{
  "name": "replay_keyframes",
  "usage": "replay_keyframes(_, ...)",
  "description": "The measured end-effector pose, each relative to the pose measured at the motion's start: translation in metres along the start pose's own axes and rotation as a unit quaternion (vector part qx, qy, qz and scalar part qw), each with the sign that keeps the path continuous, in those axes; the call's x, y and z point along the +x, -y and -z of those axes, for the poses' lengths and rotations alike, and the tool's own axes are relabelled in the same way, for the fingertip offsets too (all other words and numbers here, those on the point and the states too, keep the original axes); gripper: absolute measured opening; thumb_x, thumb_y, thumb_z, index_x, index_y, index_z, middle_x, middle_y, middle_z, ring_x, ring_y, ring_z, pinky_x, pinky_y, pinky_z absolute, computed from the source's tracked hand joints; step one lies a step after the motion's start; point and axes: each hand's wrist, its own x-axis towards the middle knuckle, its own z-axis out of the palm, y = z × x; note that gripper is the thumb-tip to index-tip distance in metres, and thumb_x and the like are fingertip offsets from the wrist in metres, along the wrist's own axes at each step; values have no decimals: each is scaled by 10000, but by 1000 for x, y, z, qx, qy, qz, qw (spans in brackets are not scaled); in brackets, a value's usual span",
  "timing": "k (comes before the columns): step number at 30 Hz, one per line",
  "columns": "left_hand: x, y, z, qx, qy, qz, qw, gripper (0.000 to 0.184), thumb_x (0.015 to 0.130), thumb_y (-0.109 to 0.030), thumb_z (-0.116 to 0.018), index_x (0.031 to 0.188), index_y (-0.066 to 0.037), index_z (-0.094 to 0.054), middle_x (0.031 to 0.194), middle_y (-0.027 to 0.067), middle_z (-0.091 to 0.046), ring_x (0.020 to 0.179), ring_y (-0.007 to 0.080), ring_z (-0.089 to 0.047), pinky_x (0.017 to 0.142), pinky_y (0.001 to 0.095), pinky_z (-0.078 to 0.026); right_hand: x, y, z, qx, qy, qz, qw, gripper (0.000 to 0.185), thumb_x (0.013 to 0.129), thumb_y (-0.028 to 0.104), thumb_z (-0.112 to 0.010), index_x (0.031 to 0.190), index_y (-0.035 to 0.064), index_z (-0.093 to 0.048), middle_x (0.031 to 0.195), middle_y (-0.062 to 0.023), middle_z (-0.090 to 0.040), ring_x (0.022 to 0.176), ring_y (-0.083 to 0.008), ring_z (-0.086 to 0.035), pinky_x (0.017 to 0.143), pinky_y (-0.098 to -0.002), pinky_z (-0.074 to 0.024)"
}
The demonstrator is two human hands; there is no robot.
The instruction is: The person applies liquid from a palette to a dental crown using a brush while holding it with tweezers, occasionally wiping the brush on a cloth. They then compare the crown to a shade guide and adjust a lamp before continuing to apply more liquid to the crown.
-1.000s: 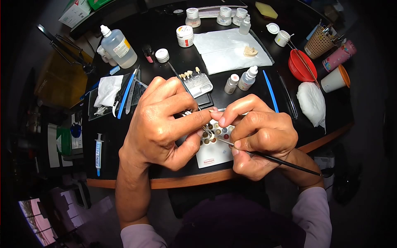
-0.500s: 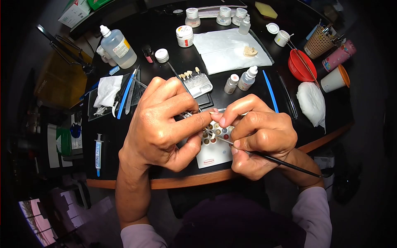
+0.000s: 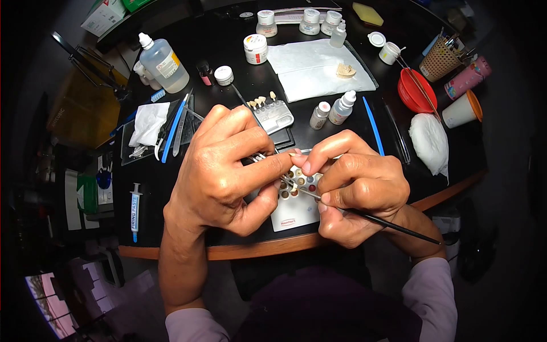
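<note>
My left hand (image 3: 228, 171) is closed around metal tweezers (image 3: 258, 157), whose shaft shows between the fingers. Near the tips is a tiny whitish piece (image 3: 293, 187), possibly a dental crown; its shape is hard to make out. A thin dark stick (image 3: 245, 102) runs up and away from behind my left fingers. My right hand (image 3: 362, 191) pinches a fine brush (image 3: 393, 226) with a black handle, its tip pointing at the whitish piece. The index fingers of both hands nearly meet. Below them lies a white palette (image 3: 295, 216) with round wells of coloured paste, partly hidden.
Beyond the hands sit a tooth-sample holder (image 3: 276, 118), two small bottles (image 3: 342, 108) and a white cloth (image 3: 307, 62) bearing a dental model (image 3: 345, 70). To the right are a red bowl (image 3: 416, 94) and white wadding (image 3: 428, 142). A paste syringe (image 3: 135, 214) lies left.
Both hands hold almost the same pose. The brush and the tweezers show only a very slight shift, and the whole view has moved by a few pixels.
</note>
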Motion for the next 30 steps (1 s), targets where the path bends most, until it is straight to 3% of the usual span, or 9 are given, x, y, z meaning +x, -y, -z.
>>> replay_keyframes(11, -1, 0, 1, -7, 8, 9, 1000, 385, 602, -134, -731, 975, -124, -828, 763, 0, -580, 729, 225, -516, 672, 389, -362, 1, 1, 0, -1, 5, -2, 1000, 170, 652, -80, -676, 746, 34, -590, 715, -95, -656, 854, -310, -717, 758, -427, -641)
replay_keyframes(14, -1, 3, 0, -10, 5, -1, 1000, 389, 575, -155, -685, 923, -62, -833, 739, 34, -658, 671, 218, -508, 654, 372, -350, 1, 2, 2, 7, 7, -11, 1000, 180, 660, -90, -666, 762, 34, -584, 724, -96, -654, 862, -308, -710, 784, -445, -655)
replay_keyframes(30, -4, 7, -2, -36, 8, -2, 999, 384, 621, -166, -676, 951, -43, -831, 739, 50, -672, 656, 228, -529, 640, 379, -376, -4, -2, 1, 28, 2, -10, 1000, 191, 668, -86, -667, 803, 31, -599, 762, -90, -676, 898, -302, -706, 855, -476, -664)
